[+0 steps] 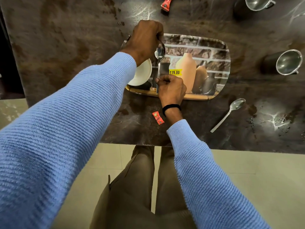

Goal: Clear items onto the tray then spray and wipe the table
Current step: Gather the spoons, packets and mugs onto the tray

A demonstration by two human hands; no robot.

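Over the tray's left half, both hands are busy with cutlery. The right hand has its fingers curled and pinched on the near end of a spoon handle, and that spoon's bowl points away toward the far side. The left hand is clenched over a second piece of cutlery, only a curved bit of metal showing below the knuckles, so what kind it is I cannot tell. Just beside the left wrist, a white bowl sits on the tray's left end, half hidden by the blue sleeve.

The tray itself lies in the middle of the dark marbled table, printed with vases and a brick wall, a yellow price sticker near its centre.

Count them off around it: one loose spoon on the table to the near right, well apart from the tray. Two steel mugs, one at the right and one at the far right corner, both tipped so their mouths show. Two red sachets, one near, just beside the right wrist with its black band, and one far beyond the tray. Brown stains and crumbs dot the tabletop, thickest at the near right.
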